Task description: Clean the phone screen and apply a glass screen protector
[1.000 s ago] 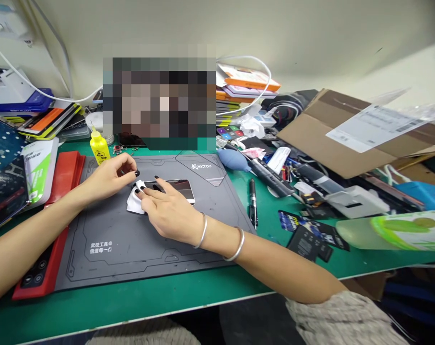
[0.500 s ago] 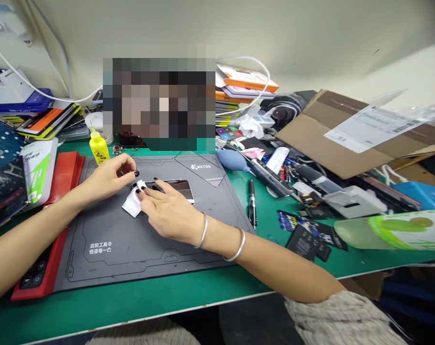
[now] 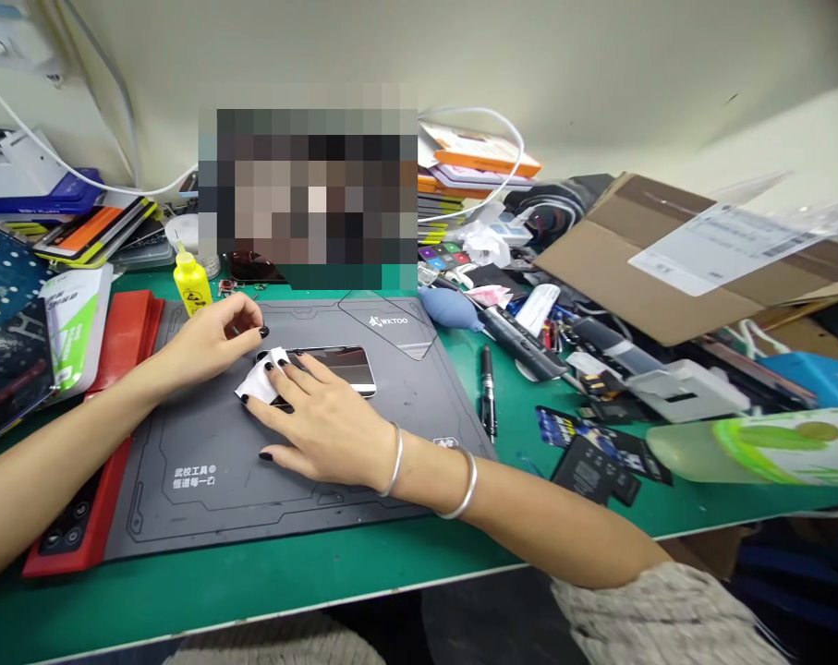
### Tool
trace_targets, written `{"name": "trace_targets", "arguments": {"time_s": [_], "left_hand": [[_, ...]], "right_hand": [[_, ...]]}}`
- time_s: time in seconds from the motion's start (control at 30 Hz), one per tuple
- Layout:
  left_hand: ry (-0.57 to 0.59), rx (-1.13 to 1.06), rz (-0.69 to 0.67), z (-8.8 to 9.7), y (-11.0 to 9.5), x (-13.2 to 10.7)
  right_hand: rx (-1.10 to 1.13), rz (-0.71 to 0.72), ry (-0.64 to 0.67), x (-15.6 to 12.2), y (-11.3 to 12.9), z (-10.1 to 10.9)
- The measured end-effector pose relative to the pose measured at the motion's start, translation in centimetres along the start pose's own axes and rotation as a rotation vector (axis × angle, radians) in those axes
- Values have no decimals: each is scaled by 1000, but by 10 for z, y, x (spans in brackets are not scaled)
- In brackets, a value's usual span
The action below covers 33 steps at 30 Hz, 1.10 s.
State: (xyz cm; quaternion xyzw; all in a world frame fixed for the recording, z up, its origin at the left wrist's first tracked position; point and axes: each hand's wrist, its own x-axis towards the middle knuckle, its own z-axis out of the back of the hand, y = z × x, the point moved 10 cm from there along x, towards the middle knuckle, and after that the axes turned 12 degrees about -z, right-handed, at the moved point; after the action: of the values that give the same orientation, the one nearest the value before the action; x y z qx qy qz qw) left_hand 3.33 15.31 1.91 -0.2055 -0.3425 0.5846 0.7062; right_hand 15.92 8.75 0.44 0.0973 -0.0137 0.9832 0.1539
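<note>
A phone with a dark, glossy screen lies flat on the grey mat. A crumpled white wipe covers its left end and hangs past its edge. My right hand lies over the phone, fingers spread, with its fingertips on the wipe and the thumb apart above the mat. Just beyond the phone's left end is my left hand, its fingers curled and the thumb tip close to the index finger. I see nothing between them. The hand is beside the wipe, apart from it.
A yellow dropper bottle stands behind my left hand. Left of the mat lies a red tray. A pen, a blue air blower, batteries, a drink bottle and an open carton crowd the right side.
My right hand has spread its fingers and thumb, and its fingertips now lie flatter over the wipe. The wipe's lower corner has drawn up under the fingers. My left hand stays in place.
</note>
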Motion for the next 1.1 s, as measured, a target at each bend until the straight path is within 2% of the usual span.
{"name": "trace_targets", "arguments": {"time_s": [0.63, 1.1], "left_hand": [[24, -18, -17, -2, -1, 1], [34, 15, -25, -3, 0, 1]], "right_hand": [[-45, -55, 22, 2, -4, -4], [69, -47, 71, 5, -12, -3]]}}
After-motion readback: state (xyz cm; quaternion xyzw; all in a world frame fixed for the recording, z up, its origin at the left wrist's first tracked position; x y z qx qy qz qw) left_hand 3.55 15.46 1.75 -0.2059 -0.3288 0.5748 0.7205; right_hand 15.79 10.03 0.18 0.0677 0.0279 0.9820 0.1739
